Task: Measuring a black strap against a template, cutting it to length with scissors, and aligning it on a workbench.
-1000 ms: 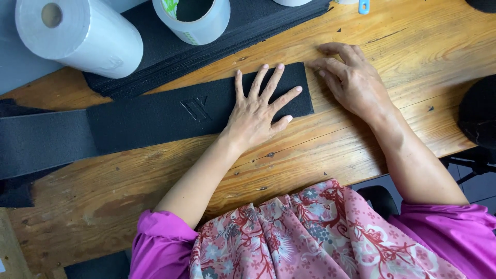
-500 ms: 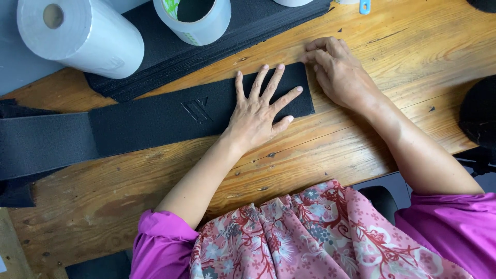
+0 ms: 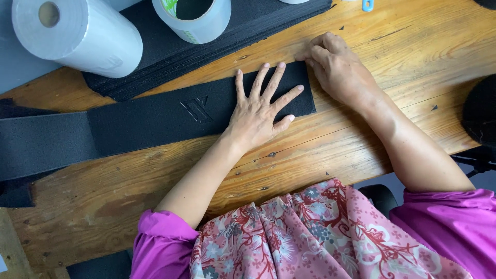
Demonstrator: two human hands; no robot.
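A long black fabric strap (image 3: 155, 116) with an embossed emblem lies across the wooden table (image 3: 320, 155). My left hand (image 3: 261, 111) lies flat on the strap's right end, fingers spread, pressing it down. My right hand (image 3: 338, 64) sits at the strap's upper right corner, fingers curled, fingertips touching the corner's edge. Whether the fingers pinch the fabric cannot be made out.
A stack of black fabric strips (image 3: 248, 31) lies at the back. On it stands a roll of clear tape (image 3: 194, 18). A large white roll (image 3: 77, 36) sits at the back left. A dark round object (image 3: 480, 111) is at the right edge.
My right hand has slid left and up from the bare wood to the strap's upper right corner. My left hand has stayed flat on the strap.
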